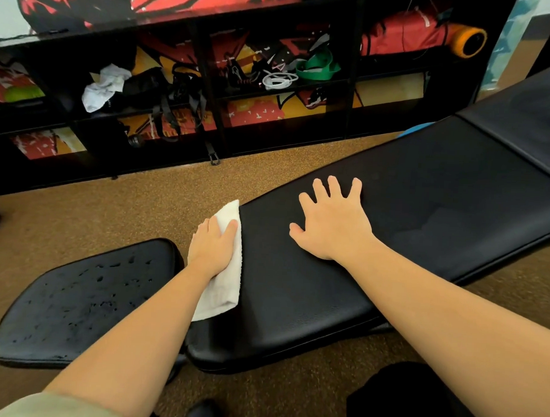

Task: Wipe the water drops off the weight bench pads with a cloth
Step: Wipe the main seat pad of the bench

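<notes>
Brown carpet [136, 203] underlies the long pad [417, 210], whose seat-side edge bears the cloth [224, 290] under the flat left hand [211, 246] while the right hand [332, 222] braces splayed, empty; firm overlapping strokes should next cover the drop-beaded seat pad [77, 301].

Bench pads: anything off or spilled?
Yes: water drops dot the small seat pad, lower left. The long pad looks dry. Left hand presses the white cloth at its end.
</notes>
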A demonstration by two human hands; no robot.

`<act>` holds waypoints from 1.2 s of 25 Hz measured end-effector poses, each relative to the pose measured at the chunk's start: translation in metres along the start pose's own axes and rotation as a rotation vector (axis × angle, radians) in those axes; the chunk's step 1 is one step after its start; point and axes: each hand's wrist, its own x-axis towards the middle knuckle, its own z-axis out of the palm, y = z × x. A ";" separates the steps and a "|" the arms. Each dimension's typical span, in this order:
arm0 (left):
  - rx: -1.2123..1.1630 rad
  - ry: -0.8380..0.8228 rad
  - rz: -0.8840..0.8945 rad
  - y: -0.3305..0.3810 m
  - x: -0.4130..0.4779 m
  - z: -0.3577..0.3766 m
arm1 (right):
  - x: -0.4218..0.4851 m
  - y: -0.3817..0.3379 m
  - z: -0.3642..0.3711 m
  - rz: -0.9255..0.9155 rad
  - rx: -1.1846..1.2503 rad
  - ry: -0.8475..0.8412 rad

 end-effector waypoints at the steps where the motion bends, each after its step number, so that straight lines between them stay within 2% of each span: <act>1: -0.013 0.000 -0.002 -0.001 -0.003 0.000 | 0.000 0.000 0.000 0.003 0.002 -0.001; 10: -0.081 0.020 0.012 -0.029 -0.048 0.001 | -0.001 0.000 -0.003 0.011 0.015 0.001; 15: -0.049 0.049 -0.074 -0.038 -0.067 0.003 | -0.003 -0.001 -0.005 0.012 0.013 -0.012; 21: -0.070 0.103 -0.038 -0.028 -0.113 0.001 | -0.003 0.000 -0.006 0.009 0.017 -0.012; 25: -0.078 0.111 -0.093 -0.023 -0.155 0.002 | -0.004 0.000 -0.006 0.009 0.017 -0.013; 27: 0.006 0.085 -0.134 -0.021 -0.174 0.002 | -0.003 0.000 -0.005 0.008 0.018 -0.011; 30: 0.288 0.095 -0.176 -0.021 -0.197 0.005 | -0.003 0.000 -0.004 0.007 0.016 -0.010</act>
